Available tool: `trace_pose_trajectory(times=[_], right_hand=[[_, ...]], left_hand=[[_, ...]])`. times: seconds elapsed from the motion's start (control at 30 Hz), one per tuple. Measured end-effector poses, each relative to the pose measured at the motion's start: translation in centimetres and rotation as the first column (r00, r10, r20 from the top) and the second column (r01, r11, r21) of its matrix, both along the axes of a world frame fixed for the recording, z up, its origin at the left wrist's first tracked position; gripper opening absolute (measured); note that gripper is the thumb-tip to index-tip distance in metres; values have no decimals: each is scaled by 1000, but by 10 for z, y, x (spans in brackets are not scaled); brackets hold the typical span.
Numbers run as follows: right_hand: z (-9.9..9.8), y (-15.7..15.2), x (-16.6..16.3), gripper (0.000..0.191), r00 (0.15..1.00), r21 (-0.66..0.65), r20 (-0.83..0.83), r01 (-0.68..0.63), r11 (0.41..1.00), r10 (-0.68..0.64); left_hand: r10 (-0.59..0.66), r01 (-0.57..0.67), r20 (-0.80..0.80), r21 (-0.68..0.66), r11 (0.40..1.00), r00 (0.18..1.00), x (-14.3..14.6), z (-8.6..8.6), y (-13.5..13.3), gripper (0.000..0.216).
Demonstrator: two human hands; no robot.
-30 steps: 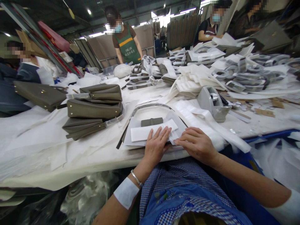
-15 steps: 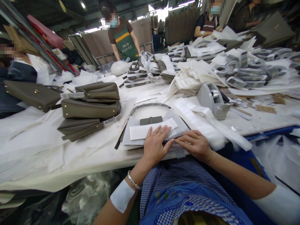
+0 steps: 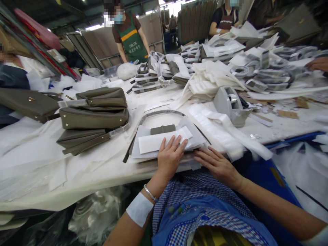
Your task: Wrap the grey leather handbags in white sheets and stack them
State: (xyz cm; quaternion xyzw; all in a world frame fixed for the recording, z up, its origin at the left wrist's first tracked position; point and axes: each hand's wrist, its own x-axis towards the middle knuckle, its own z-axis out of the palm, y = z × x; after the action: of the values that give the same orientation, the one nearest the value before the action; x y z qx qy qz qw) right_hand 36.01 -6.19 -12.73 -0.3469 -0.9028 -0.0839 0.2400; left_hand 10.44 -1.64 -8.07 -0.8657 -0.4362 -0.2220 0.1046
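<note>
1. Since prev. frame: R hand has uncurled & drawn slightly clear of L hand; L thumb, prev. visible, is now out of sight. Another person's hand now shows at far R edge. Bag pos. on table approx. unchanged.
2. Location: olive bag lies flat on table, near edge, R of bag stack; mostly covered by translucent sheet w/ white foam strip on top.
3. Hands: L palm down, fingers spread across foam strip. R fingers straight, nearly together, tips by bag's near R edge; contact can't be confirmed. No pinch seen.
4. Handling (judged): bag prob. light-to-mod. wt., soft body, firmer edges; surface may scuff. Sheet & strip very light, prob. slippery, apt to shift if unpressed.
5. Hold pts. (judged): both lower corners, flat support from below; wrapped handle less suitable while sheet is loose.
6. Orientation: handle arch points away from wearer, base toward wearer. Bag's long axis runs approx. L–R; strip likewise, R end angled slightly away.
</note>
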Motion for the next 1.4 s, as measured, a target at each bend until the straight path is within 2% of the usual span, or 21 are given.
trace_pose_trajectory(times=[0.07, 0.17, 0.27, 0.37, 0.6, 0.73, 0.87, 1.0, 1.1, 1.23, 1.4], right_hand=[[-7, 0, -5, 59, 1000, 5, 9, -28, 1000, 28], [-7, 5, -13, 55, 994, 39, -61, -89, 995, 91], [1, 10, -21, 49, 965, 37, -187, -178, 983, 182], [13, 10, -30, 49, 929, 18, -302, -220, 975, 215], [24, -8, -50, 45, 879, -107, -469, -150, 983, 83], [26, -26, -58, 44, 887, -156, -460, -116, 981, 32], [38, -32, -65, 41, 904, -144, -424, -122, 982, 51], [62, -17, -62, 35, 922, -69, -373, -142, 987, 107], [80, 2, -57, 36, 929, -36, -356, -124, 992, 103], [98, 33, -54, 33, 948, -41, -313, -68, 997, 52], [107, 75, -57, 20, 973, -121, -230, 0, 993, -28]], left_hand=[[-1, 1, 6, 0, 1000, 1000, 0, 0, 0, 47], [-1, 1, 10, 1, 1000, 1000, 0, 0, -1, 47], [1, -1, 4, 6, 1000, 1000, 0, -1, -1, 46], [7, -7, 8, 23, 1000, 1000, 0, -2, -1, 45], [23, -26, 42, 68, 997, 999, 3, -7, -1, 42], [18, -22, 44, 95, 995, 999, 4, -10, -1, 40], [12, -15, 29, 101, 995, 999, 3, -14, -1, 41], [3, -5, 17, 88, 996, 1000, 1, -13, -1, 43], [-3, 1, 30, 83, 997, 1000, 0, -10, -1, 43], [-30, 24, 78, 85, 996, 996, -1, -9, -2, 37], [-53, 37, 132, 122, 992, 990, 0, -11, 0, 17]])
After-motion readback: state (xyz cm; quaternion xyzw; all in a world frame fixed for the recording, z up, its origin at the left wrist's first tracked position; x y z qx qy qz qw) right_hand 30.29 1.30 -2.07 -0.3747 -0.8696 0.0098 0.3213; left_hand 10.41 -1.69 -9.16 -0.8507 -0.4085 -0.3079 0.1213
